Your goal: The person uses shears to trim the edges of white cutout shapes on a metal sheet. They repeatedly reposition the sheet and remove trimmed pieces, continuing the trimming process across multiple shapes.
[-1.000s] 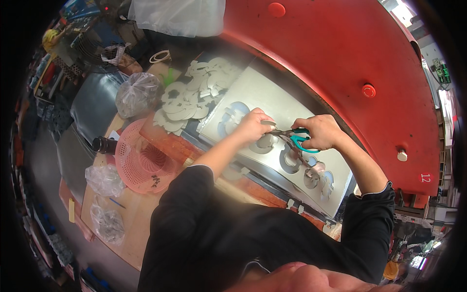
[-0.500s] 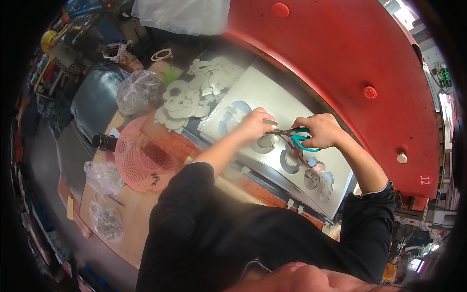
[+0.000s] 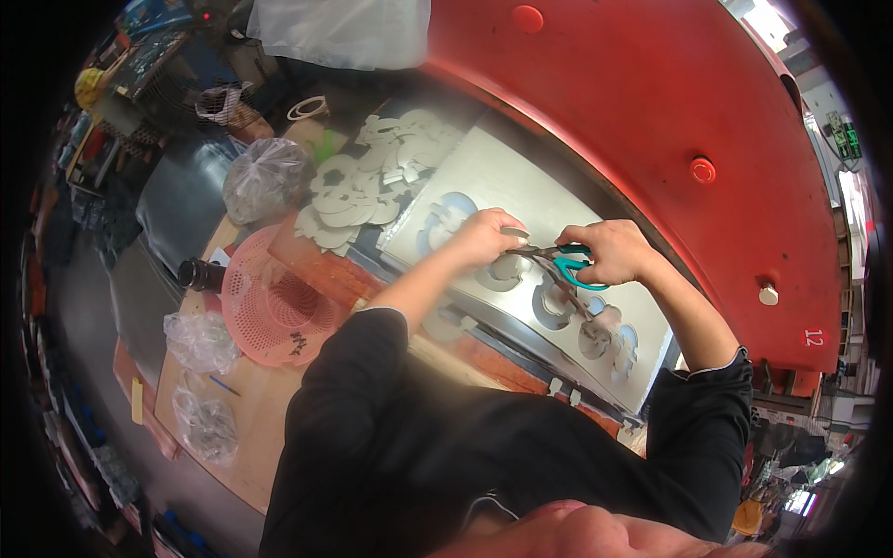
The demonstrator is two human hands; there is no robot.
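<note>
My right hand (image 3: 616, 251) grips a pair of scissors (image 3: 579, 272) by their teal handles. The blades point left, toward my left hand (image 3: 484, 236), which pinches a small grey flat piece (image 3: 513, 232). The blade tips are at the piece; whether they touch it I cannot make out. Both hands are above a pale flat plate (image 3: 539, 186) with rounded cut-outs along it. Loose grey pieces (image 3: 605, 332) lie in and around the cut-outs, partly hidden below the scissors.
Left of the plate lies a heap of pale flat cut pieces (image 3: 349, 200). A pink perforated basket (image 3: 244, 290) and clear plastic bags (image 3: 205, 428) are on the wooden table (image 3: 256, 446). Beyond the plate rises a red machine (image 3: 633, 84) with a red button (image 3: 702, 169).
The whole view has shifted slightly. Both hands keep nearly the same place over the plate, still holding the scissors and the small piece.
</note>
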